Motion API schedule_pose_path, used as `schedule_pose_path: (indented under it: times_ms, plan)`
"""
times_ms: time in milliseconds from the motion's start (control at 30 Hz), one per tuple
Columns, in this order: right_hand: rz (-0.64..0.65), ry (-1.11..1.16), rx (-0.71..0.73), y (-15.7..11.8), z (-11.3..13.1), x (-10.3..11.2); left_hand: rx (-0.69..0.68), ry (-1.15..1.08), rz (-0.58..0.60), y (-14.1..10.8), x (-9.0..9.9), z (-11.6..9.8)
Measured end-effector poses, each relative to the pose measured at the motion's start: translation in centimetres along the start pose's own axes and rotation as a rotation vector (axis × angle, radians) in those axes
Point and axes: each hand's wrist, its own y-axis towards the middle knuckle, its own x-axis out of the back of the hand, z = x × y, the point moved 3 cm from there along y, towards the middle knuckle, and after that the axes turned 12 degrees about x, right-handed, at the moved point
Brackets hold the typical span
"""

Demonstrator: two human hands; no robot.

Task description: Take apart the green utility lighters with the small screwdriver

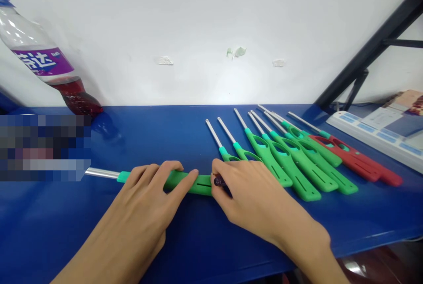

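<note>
A green long-neck gas lighter (201, 183) lies crosswise on the blue table, its metal tube pointing left. My left hand (148, 196) is wrapped round the lighter near its turquoise collar, thumb along the handle. At the handle's right end, my right hand (251, 196) pinches a slim dark tool (219, 181); only its rounded end shows, so its kind is unclear. The fingers hide where this tool meets the lighter. Just beyond my right hand, several more green lighters (291, 160) lie side by side, tubes toward the wall, with red lighters (360, 160) at their right.
A bottle of dark red drink (72, 86) stands at the back left near a blurred-out patch (42, 147). A white power strip (373, 132) lies at the right, beside a black metal frame (366, 50). The white wall (198, 20) borders the blue table (148, 130).
</note>
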Motion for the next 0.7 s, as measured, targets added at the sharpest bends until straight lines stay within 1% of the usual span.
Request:
schedule_pose_path:
  times_ms: [233, 367, 467, 700]
  plan:
    - [-0.015, -0.060, -0.007, -0.04, 0.05, -0.28, -0.012, -0.009, -0.012, 0.02, 0.09, -0.09]
    - [-0.014, -0.035, 0.017, 0.15, 0.18, -0.43, -0.046, -0.016, -0.030, -0.04, 0.16, -0.15]
    - [-0.006, -0.038, 0.027, 0.24, 0.17, -0.42, -0.038, -0.011, -0.040, -0.04, 0.28, -0.08]
    - [0.009, -0.051, 0.039, 0.23, -0.18, -0.27, -0.024, -0.019, -0.016, 0.07, 0.28, -0.03]
